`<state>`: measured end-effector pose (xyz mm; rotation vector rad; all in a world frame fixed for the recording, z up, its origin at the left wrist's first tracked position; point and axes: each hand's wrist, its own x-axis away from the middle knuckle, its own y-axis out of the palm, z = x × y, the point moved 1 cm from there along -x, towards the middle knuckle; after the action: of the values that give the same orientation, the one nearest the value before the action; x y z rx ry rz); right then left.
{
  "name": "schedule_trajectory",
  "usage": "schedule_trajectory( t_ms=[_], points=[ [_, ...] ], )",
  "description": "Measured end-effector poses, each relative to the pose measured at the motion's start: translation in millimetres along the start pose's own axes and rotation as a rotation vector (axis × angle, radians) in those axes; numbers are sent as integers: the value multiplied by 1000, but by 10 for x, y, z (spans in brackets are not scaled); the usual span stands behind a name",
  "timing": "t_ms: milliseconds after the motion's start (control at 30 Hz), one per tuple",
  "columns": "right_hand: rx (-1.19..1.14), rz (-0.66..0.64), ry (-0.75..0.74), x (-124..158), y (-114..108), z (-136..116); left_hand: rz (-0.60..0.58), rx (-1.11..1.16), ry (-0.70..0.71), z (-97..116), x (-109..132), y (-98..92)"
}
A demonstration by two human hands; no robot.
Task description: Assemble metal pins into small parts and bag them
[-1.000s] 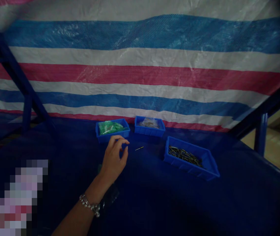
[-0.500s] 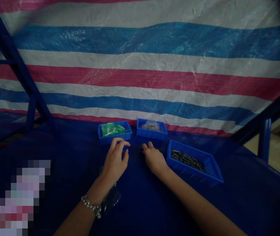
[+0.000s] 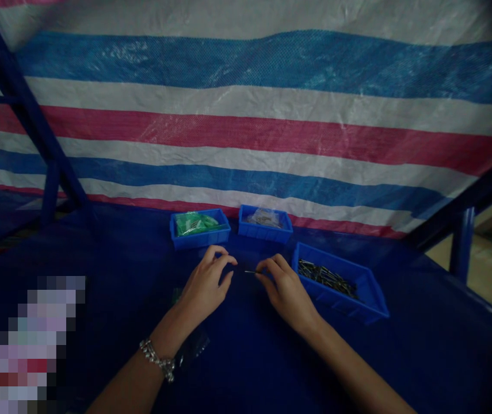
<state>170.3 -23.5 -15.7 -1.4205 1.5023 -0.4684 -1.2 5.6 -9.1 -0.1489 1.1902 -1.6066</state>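
My right hand (image 3: 286, 290) pinches a thin metal pin (image 3: 250, 272) just above the dark blue table cover (image 3: 246, 356), its tip pointing left. My left hand (image 3: 206, 284), with a bracelet at the wrist, hovers a short way to the left of the pin, thumb and fingers curled in a pinch; whatever is in them is too small to make out. Both hands are in front of three blue bins.
A blue bin of green pieces (image 3: 199, 227) and a blue bin with a clear bag (image 3: 264, 223) stand at the back. A larger blue bin of dark metal pins (image 3: 340, 284) lies right of my right hand. Striped tarp (image 3: 246, 126) hangs behind; blue frame posts (image 3: 34, 132) stand at both sides.
My right hand came into view, reached the pin lying on the cover and lifted it in a pinch. My left hand stayed curled and shifted slightly toward me.
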Motion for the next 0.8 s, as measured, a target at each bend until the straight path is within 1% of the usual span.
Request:
schedule_trajectory(
  t_ms=[133,300,533,800],
  points=[
    [-72,86,-43,49,5,37,24,9,16,5,-6,-32],
    [-88,132,-93,87,-6,3,-10,81,66,49,15,-24],
    [-81,97,-92,126,-29,-88,-69,105,79,114,32,-18],
    [-69,100,-113,137,-20,-93,-23,94,108,148,27,-34]
  ],
)
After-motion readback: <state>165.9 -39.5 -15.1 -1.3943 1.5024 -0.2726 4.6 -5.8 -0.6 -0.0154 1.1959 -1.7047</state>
